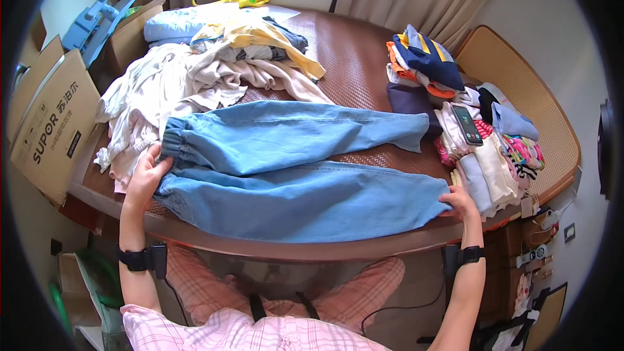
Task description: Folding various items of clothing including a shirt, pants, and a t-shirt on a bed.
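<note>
A pair of light blue denim trousers [302,200] with an elastic waistband lies spread across a brown woven mat [336,53], waist to the left, legs to the right and slightly apart. My left hand [147,175] grips the waistband at its near side. At the hem of the nearer leg, my right hand [458,202] pinches the fabric between thumb and fingers. Beyond the waist lies a loose heap of white and beige clothes [161,78], with a yellow garment [273,39] on it. Folded clothes [492,165] are stacked at the right, near my right hand.
A phone [467,125] rests on the folded stacks. Behind it is another folded pile [429,58], beside a rattan headboard [526,102]. Cardboard boxes [53,126] and a blue plastic object [100,24] stand at the left. A cable [404,307] hangs below the bed's near edge.
</note>
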Action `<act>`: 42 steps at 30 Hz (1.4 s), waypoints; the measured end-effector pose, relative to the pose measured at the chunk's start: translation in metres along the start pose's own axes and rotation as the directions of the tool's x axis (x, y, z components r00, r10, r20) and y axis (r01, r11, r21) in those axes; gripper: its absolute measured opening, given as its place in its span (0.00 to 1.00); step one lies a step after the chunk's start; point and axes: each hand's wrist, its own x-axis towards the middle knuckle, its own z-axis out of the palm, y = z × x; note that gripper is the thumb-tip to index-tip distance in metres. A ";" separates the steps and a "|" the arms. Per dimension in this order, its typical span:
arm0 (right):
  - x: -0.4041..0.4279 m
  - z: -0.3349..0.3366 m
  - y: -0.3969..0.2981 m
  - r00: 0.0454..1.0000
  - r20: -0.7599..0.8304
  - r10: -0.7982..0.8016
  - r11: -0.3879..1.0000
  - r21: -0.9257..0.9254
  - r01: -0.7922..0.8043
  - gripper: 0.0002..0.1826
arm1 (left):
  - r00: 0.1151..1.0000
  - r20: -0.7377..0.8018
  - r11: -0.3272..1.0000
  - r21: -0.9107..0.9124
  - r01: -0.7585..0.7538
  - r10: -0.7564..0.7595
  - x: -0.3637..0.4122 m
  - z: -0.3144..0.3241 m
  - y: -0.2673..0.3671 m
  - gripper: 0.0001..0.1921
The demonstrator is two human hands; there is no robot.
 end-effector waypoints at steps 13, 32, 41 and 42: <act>0.019 0.031 0.021 0.851 -0.389 -0.353 0.842 -0.528 0.108 0.27 | 0.999 -0.020 0.836 0.548 -0.030 0.049 -0.023 0.014 0.021 0.22; 0.002 0.074 0.030 0.602 -0.555 -0.574 0.711 -0.703 0.029 0.22 | 0.933 -0.329 0.987 0.010 0.160 -0.148 -0.021 -0.006 -0.011 0.14; -0.001 0.068 0.021 0.535 -0.464 -0.706 0.538 -0.843 -0.022 0.13 | 0.778 -0.179 0.359 0.931 -0.065 0.603 -0.031 0.026 -0.029 0.29; -0.006 0.066 0.021 0.376 -0.381 -0.845 0.410 -0.912 -0.003 0.14 | 0.744 -0.168 0.374 0.920 -0.117 0.647 -0.031 0.034 -0.030 0.32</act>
